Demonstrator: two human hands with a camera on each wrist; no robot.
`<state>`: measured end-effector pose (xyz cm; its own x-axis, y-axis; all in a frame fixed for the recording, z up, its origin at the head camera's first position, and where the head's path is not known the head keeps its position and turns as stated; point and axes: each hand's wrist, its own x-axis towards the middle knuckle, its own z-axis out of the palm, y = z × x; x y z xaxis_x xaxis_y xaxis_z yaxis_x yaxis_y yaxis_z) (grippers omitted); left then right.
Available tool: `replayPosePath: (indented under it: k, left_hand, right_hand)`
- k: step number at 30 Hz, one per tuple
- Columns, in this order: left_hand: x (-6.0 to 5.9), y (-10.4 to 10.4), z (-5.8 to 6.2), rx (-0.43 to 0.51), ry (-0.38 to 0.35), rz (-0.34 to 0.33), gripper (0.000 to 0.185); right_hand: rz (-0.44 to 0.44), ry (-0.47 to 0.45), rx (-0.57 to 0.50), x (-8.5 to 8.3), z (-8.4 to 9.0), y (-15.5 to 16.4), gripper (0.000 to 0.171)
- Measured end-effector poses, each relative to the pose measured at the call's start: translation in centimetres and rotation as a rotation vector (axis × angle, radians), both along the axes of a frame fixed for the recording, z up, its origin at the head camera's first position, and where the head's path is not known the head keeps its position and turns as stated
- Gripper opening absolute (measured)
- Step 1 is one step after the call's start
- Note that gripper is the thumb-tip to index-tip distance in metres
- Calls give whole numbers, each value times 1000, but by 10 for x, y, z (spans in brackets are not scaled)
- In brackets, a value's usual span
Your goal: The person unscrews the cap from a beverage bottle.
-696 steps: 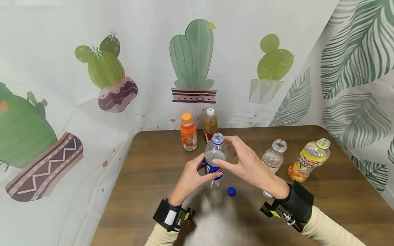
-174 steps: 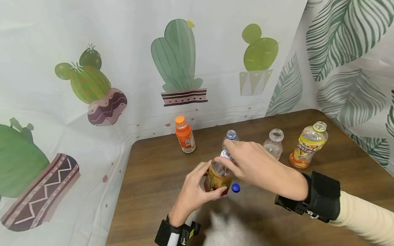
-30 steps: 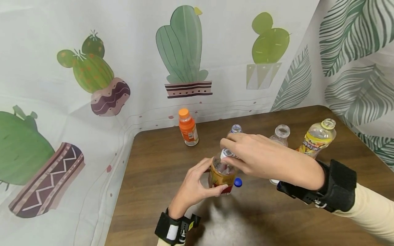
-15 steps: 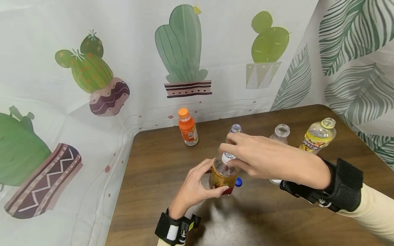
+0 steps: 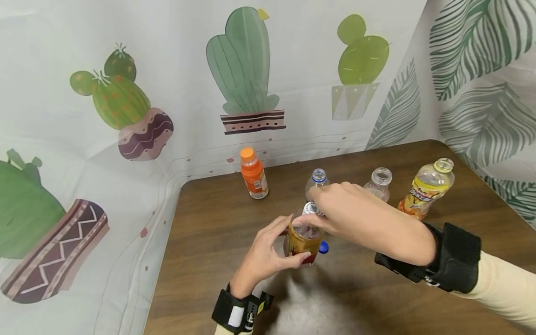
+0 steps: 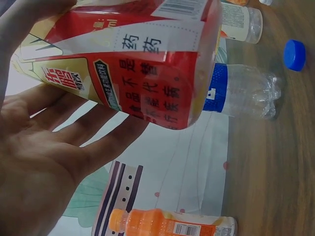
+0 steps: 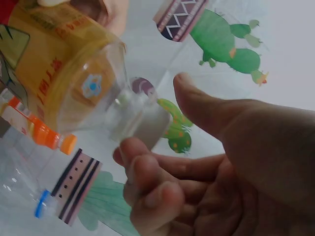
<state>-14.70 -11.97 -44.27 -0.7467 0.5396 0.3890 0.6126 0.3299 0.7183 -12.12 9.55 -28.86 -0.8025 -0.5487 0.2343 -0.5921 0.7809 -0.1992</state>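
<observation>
Tea bottle point(image 5: 302, 242): red-yellow label, amber liquid, white cap point(image 5: 310, 208). Left hand point(image 5: 264, 258) fingers wrapped round body; right hand point(image 5: 356, 216) fingers pinch cap, mostly hiding it.

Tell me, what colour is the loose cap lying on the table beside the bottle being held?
Blue. The loose cap shows best in the head view, right beside the held bottle.

A brown table in a corner of curtains

The wooden table point(image 5: 217, 223) is dark brown. A white curtain point(image 5: 83, 51) with green cactus pictures point(image 5: 247, 56) hangs behind it and on the left. A curtain with big green leaves point(image 5: 481, 70) hangs on the right. The light is bright and even.
</observation>
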Motion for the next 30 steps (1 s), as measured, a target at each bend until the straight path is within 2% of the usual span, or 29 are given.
replayPosePath:
  k: [6, 16, 20, 25, 30]
  left_hand:
    - [-1, -1, -2, -4, -24, 5, 64]
    - [-1, -7, -3, 37, -65, 17, 61]
    - [-2, -10, -4, 57, -75, 23, 61]
    - [-2, -21, -5, 57, -84, 58, 60]
    - [-3, -37, -5, 55, -68, 113, 60]
  right_hand:
    - [25, 28, -4, -5, -10, -6, 31]
    - [115, 77, 21, -5, -7, -6, 21]
    - [134, 109, -19, -3, -4, -6, 19]
    - [128, 169, -81, -2, -3, -7, 22]
    - [126, 177, -99, 0, -9, -11, 26]
